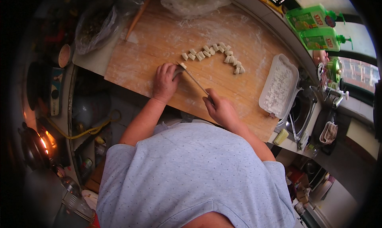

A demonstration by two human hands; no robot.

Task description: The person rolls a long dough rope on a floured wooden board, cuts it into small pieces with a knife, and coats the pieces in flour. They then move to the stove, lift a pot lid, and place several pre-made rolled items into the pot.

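My right hand (222,107) grips the handle of a kitchen knife (195,80), its blade slanting up and left over a floured wooden board (143,61). My left hand (166,80) rests on the board with curled fingers, thumb and fingertips close against the blade's far end. A small bit of pale dough (183,65) shows at the blade, beside those fingertips. Whatever lies under the left hand is hidden. Beyond the knife, several short cut dough pieces (206,53) lie in a bent row across the middle of the board.
A flour-dusted plastic tray (263,90) sits at the board's right, near a sink (307,104). A rolling pin (140,14) and a plastic-lined bowl (82,38) are at the left; a plastic bag (194,3) is at the back. A lit stove burner (44,141) glows lower left.
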